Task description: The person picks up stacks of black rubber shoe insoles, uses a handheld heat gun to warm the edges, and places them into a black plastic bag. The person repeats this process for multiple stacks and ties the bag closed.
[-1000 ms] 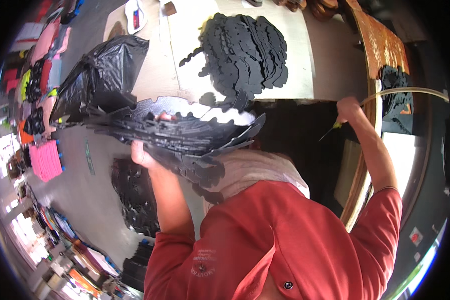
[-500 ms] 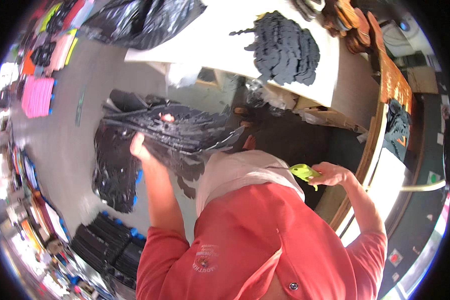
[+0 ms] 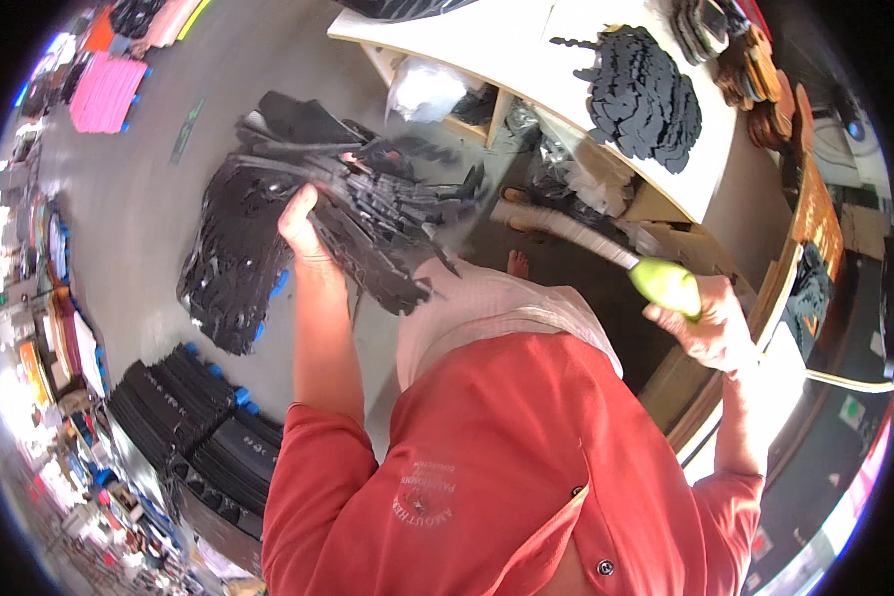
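Note:
My left hand [image 3: 306, 226] is closed on the edge of a fanned stack of thin black sheets [image 3: 377, 258], its thumb on top. The sheets are loose and uneven, with ragged ends pointing right. A small pinkish spot shows among them. Directly beneath and to the left is another pile of black sheets [image 3: 230, 263] with blue bits along its side. Off to the right, my right hand [image 3: 717, 323] grips the lime-green handle of a long-bladed tool [image 3: 666, 285]. Its flat blade points up and left, apart from the stack, and is smeared by motion.
A white-topped table [image 3: 536, 50] bears a heap of dark grey cut pieces [image 3: 644, 99]. Clear plastic bags [image 3: 427, 89] hang under it. Bundled black sheets [image 3: 199, 422] sit at lower left, a pink stack [image 3: 107, 92] at upper left. A wooden board edge [image 3: 780, 268] rises beside my right arm.
The tool has swung so its blade shows broadside, and my right hand has moved right. My left hand has raised and shifted the black stack, which is more fanned. The whole view has turned.

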Demonstrator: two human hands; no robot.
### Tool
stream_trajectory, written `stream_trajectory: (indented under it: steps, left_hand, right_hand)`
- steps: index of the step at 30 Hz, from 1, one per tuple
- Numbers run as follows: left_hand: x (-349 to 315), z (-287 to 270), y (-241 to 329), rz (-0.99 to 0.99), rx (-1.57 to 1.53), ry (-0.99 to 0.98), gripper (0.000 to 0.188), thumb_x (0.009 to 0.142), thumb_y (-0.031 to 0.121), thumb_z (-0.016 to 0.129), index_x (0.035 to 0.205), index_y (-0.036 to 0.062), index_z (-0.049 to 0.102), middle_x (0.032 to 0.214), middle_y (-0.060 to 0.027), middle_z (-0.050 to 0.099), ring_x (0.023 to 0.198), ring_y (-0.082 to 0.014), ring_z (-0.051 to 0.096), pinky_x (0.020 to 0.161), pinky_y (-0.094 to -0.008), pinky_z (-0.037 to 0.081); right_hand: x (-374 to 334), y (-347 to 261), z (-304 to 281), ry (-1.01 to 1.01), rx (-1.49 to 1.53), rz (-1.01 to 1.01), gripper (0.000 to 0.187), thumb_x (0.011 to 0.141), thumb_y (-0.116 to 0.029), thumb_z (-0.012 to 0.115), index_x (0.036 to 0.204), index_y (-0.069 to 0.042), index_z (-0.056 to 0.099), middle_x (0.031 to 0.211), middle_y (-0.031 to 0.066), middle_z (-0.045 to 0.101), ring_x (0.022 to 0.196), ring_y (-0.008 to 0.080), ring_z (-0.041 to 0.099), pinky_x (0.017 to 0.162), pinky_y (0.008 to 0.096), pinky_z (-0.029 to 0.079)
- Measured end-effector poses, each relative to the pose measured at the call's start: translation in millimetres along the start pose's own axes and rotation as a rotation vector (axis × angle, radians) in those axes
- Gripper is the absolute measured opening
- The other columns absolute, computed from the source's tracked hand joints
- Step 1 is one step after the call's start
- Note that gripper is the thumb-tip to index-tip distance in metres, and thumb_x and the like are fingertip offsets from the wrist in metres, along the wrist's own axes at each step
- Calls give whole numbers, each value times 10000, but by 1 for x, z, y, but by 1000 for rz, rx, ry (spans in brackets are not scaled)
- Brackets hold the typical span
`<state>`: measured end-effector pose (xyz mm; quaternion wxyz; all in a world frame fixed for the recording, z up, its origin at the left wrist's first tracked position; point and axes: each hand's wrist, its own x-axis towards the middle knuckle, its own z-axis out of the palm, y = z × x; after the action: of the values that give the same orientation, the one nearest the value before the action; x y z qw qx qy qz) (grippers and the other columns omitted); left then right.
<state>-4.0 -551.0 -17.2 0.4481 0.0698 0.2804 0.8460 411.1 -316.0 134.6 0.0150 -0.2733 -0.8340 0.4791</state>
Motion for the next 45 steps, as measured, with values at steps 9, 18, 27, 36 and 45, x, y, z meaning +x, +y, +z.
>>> stream_trajectory:
  steps: [9,18,27,36,45]
  left_hand:
    - [-21,-22,-36,-59,-37,-41,563,900,377,562,1295,-14,650,1213,-243,684,1151,-468,649,1078,-673,438]
    - [-21,-47,-27,-101,216,30,596,844,234,674,1365,-39,579,1194,-162,684,1091,-325,662,1045,-497,484]
    - [7,14,40,-715,1003,-308,722,704,129,894,1344,-33,603,1195,-79,721,1069,-171,665,970,-342,523]
    - [22,1,56,-1034,1094,-636,704,727,222,876,1336,-12,610,1153,-95,739,1018,-158,672,920,-323,533]
    - [18,8,46,-905,1246,-702,662,750,183,847,1338,-2,606,1137,-103,746,1003,-171,678,902,-338,533]
  right_hand:
    - [38,21,-50,-514,-89,-67,330,943,-117,763,1260,-34,726,1127,121,781,954,174,744,869,320,573]
    - [66,16,-58,-237,162,-125,333,908,-101,804,1214,2,722,1080,109,773,898,164,710,824,308,549]
    - [106,-43,-68,-480,-103,106,431,860,-167,859,1239,-10,728,846,110,772,641,119,621,658,320,517]
    - [147,-92,-38,-538,-202,297,411,849,-226,855,1165,10,741,826,173,753,635,266,684,636,361,523]
    - [158,-90,-38,-556,-141,226,351,872,-142,822,1177,9,737,852,143,770,688,202,708,657,345,545]
